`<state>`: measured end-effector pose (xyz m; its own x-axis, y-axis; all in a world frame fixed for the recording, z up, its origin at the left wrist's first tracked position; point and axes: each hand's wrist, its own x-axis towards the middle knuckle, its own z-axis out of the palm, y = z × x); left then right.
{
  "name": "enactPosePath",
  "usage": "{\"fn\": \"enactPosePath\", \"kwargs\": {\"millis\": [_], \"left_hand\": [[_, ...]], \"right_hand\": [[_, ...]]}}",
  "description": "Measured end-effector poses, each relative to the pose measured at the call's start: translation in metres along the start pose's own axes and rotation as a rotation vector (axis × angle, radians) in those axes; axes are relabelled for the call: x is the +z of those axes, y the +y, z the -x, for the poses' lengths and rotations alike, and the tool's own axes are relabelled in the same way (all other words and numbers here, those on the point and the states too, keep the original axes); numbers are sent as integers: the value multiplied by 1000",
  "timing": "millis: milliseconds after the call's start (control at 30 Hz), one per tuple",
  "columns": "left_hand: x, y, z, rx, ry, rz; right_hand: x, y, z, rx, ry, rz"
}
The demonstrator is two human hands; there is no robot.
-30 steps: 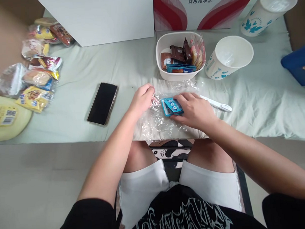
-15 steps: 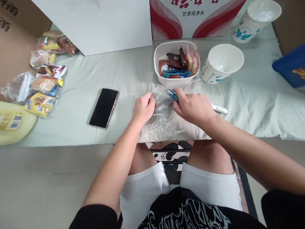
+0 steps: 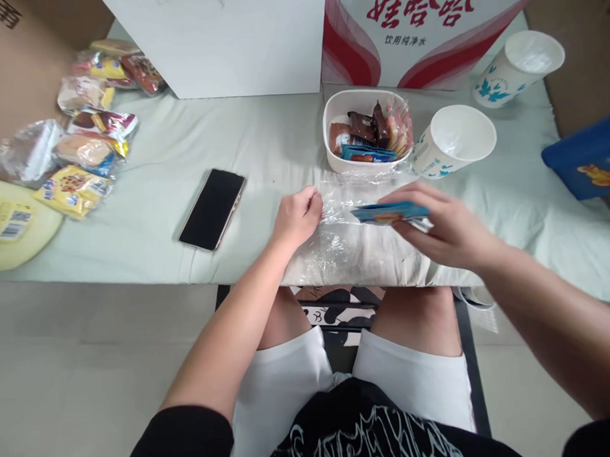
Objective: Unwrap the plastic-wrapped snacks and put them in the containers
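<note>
My left hand (image 3: 299,217) is closed, pinching the edge of a thin clear plastic bag (image 3: 333,247) that lies crumpled along the front of the table. To its right, my right hand (image 3: 448,227) grips a blue snack packet (image 3: 389,212) between thumb and fingers, just above the bag; motion blurs it a little. Behind the hands stands a white plastic tub (image 3: 335,162). Brown wrappers (image 3: 361,126), more blue packets (image 3: 367,153) and pinkish packets (image 3: 398,132) fill part of it.
Two paper cups (image 3: 455,143) (image 3: 517,71) stand right of the tub. A phone (image 3: 212,210) lies at left, beyond it several wrapped snacks (image 3: 76,190) and a pale yellow bottle (image 3: 25,225). A white-and-red carton (image 3: 349,60) stands behind; a blue box (image 3: 587,158) is far right.
My right hand has moved right, drawing the blue packet away from my left hand, and more of the packet shows. My left hand keeps its pinch on the bag. The camera view has shifted slightly.
</note>
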<state>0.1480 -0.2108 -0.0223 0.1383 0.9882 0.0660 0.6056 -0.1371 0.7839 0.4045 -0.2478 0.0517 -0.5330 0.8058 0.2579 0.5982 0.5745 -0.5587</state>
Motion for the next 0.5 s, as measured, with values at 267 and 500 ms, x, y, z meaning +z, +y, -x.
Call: {"fn": "enactPosePath", "kwargs": {"millis": [267,500], "left_hand": [[0,-2,0,-5,-39,-3],[-1,-1,2,8,-55,-39]], "right_hand": [[-67,10,-80,120,483,309],[-41,17,-139,477,-224,614]]}}
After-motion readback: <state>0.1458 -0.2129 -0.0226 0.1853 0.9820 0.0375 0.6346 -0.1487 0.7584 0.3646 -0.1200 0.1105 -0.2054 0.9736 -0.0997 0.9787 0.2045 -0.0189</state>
